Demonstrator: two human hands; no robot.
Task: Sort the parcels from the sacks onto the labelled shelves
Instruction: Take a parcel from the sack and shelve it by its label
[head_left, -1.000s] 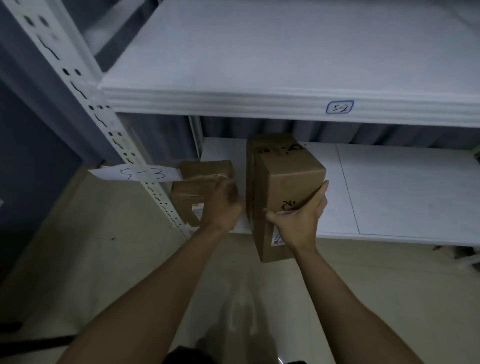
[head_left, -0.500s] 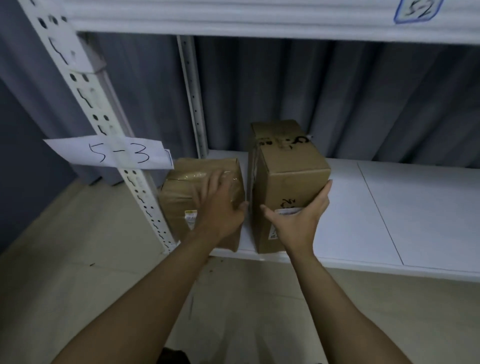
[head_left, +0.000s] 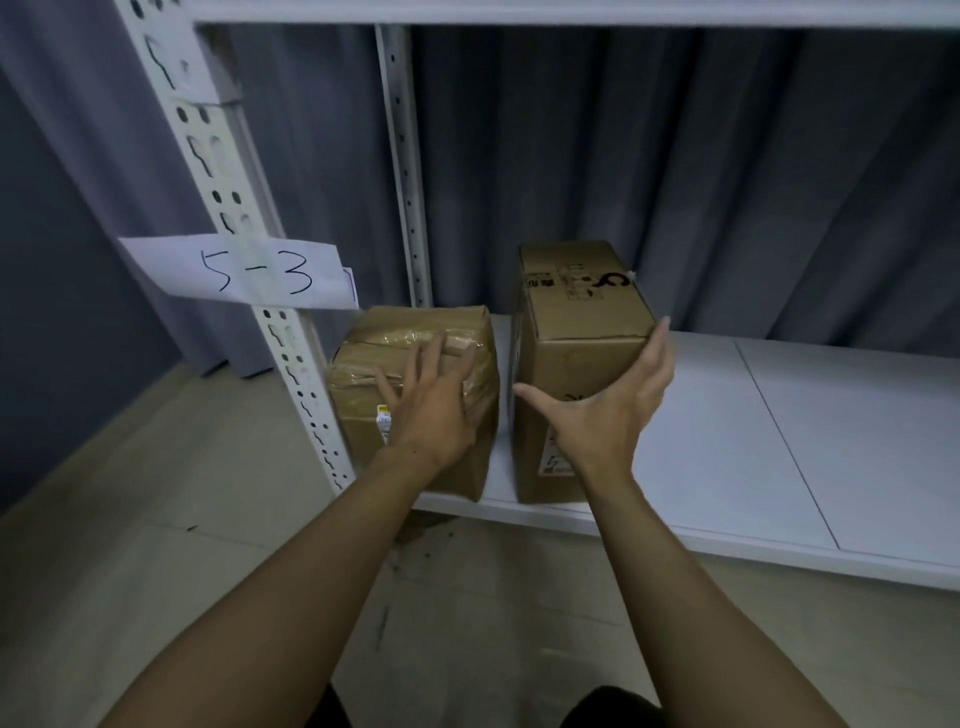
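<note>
Parcels stand side by side at the shelf (head_left: 779, 431) front edge, 5-3 label (head_left: 244, 270) at 10 o'clock. Left hand (head_left: 436, 405) presses flat, fingers straight, on the taped parcel (head_left: 410, 325). Right hand (head_left: 608, 415), spread wide, rests against the tall carton (head_left: 576, 296), apparently squaring both. Carton long axis appears to run 6 to 12 o'clock, end face toward 6.
</note>
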